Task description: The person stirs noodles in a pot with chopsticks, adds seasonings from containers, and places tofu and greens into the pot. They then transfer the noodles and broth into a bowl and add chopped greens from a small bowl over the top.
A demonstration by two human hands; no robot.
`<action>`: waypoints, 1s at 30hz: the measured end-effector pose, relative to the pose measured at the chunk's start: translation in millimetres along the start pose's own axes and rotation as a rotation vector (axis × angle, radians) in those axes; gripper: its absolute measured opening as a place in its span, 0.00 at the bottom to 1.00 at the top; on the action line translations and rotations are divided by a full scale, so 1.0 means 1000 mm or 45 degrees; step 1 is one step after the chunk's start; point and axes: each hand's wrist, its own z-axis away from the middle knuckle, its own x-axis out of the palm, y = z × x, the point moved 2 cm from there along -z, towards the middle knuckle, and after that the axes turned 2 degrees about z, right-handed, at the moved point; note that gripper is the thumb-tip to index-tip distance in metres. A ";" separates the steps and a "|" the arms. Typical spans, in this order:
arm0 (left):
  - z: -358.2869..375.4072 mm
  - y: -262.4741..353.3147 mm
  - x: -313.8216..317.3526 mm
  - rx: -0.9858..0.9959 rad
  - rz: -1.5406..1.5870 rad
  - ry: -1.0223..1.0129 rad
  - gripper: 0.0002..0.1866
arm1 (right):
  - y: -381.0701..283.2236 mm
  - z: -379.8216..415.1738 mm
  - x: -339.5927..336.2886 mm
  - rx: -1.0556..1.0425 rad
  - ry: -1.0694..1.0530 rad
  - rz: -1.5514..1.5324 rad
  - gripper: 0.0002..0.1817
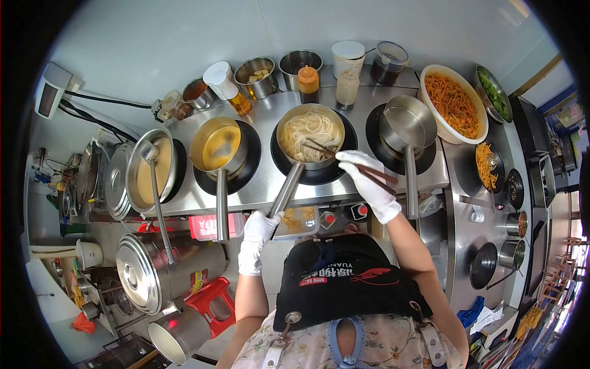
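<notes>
My left hand (259, 232), in a white glove, is closed around the metal handle (287, 189) of a saucepan. That saucepan (297, 164) stands on a black round burner (348, 147) and holds pale noodles (310, 128) in liquid. My right hand (369, 178), also gloved, grips dark chopsticks (380, 173). Their tips reach into the noodles at the pan's right side. To the left, another saucepan (222, 161) holds yellowish liquid. On the right burner a third saucepan (408, 123) contains clear liquid.
A wide pan (132, 175) with a ladle (161, 206) sits at the left. Squeeze bottles (308, 84) and metal pots (256, 77) line the back. A white bowl of reddish noodles (452, 101) stands right. Below left are a lidded steel pot (138, 270) and red stool (215, 301).
</notes>
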 end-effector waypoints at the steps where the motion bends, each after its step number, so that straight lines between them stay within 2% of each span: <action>1: 0.000 -0.001 0.001 0.006 0.023 0.005 0.27 | 0.005 -0.008 0.001 -0.005 -0.023 -0.023 0.10; 3: -0.001 -0.002 0.002 0.011 0.048 0.014 0.27 | 0.015 -0.020 -0.004 -0.024 0.149 -0.024 0.07; 6: -0.002 -0.007 0.006 0.015 0.053 0.054 0.26 | 0.005 -0.018 -0.024 0.010 0.228 0.195 0.06; 9: -0.001 -0.009 0.007 0.077 0.005 0.125 0.25 | -0.007 -0.008 -0.034 0.067 0.194 0.086 0.05; 15: 0.002 0.004 -0.001 0.010 -0.047 0.047 0.25 | -0.011 -0.007 -0.002 0.026 -0.056 -0.018 0.06; 23: 0.002 0.001 0.002 0.058 0.014 0.090 0.24 | -0.021 0.007 -0.041 0.048 0.182 0.070 0.07; 30: -0.001 -0.003 0.005 0.077 0.043 0.090 0.24 | -0.024 0.028 -0.057 0.028 0.231 0.124 0.07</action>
